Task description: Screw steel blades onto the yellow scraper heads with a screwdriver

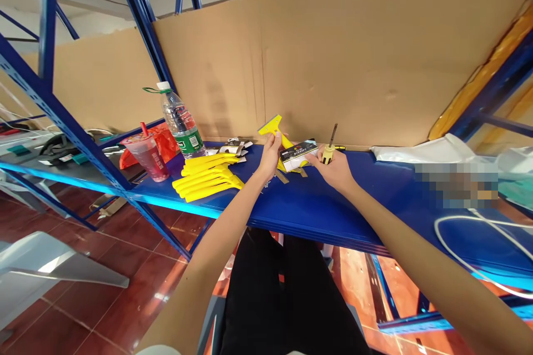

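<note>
My left hand (271, 155) is closed around a yellow scraper (275, 126), its wide blade head tilted up and its handle slanting down to the right. In my closed right hand (335, 169) is a screwdriver (328, 153) with a pale yellow and black handle, its metal shaft pointing up. Between the hands shows a black and white packet (298, 154); whether my right thumb touches it I cannot tell. Flat strips and more yellow pieces lie partly hidden under it. Left of my left hand, several yellow scraper handles (208, 177) are piled side by side.
A water bottle (183, 124) and a red drink cup (149, 156) stand on the blue shelf (316, 216) at the left. Tall cardboard (333, 60) walls the back. A white plastic bag (420, 150), a blurred patch and a white cable (441, 241) are on the right.
</note>
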`<state>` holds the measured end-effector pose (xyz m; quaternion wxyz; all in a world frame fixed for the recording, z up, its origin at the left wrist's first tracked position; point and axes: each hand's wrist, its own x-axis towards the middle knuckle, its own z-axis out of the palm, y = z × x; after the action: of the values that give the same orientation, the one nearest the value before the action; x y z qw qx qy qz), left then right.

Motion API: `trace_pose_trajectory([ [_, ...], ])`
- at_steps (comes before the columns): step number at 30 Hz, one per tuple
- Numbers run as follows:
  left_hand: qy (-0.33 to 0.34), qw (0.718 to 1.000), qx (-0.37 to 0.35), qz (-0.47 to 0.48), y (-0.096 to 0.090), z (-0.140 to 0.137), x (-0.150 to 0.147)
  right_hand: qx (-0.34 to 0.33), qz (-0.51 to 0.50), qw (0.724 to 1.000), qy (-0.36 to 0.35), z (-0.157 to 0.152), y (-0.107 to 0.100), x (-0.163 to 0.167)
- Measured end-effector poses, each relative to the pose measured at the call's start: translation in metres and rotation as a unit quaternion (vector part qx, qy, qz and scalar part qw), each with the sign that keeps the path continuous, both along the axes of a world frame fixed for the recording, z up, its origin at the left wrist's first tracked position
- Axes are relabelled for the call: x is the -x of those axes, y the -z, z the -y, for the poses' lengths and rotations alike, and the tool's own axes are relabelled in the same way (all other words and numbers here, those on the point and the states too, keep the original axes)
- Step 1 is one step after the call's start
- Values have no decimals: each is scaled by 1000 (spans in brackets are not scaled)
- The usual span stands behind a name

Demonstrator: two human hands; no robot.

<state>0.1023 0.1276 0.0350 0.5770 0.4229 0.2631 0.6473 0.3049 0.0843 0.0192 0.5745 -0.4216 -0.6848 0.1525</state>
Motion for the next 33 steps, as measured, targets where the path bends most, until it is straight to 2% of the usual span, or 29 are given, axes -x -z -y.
trace_pose_trajectory([
  [3,-26,999,-38,-1,1,-4,0,3,-3,1000,1,2,-1,2],
  [7,-111,994,-23,0,0,-10,5,4,2,1000,7,2,-1,7],
  [12,-169,980,-57,-91,3,-12,11,5,3,1000,-4,3,-1,11],
  [15,-118,988,-52,-88,6,-12,9,9,9,1000,5,4,-3,10],
  [19,-36,998,-12,-50,5,-10,8,21,7,1000,-11,6,-5,10],
  [23,-65,997,-13,-24,-1,-6,13,44,-23,998,-32,7,-2,12],
  [28,-133,990,-33,6,-11,-3,17,-4,-88,996,13,-5,1,6],
  [30,-141,990,-20,9,-16,3,18,-36,-130,991,25,-14,-6,2],
  [33,-103,995,-8,2,-18,27,21,-91,-159,982,52,-32,-35,4],
])
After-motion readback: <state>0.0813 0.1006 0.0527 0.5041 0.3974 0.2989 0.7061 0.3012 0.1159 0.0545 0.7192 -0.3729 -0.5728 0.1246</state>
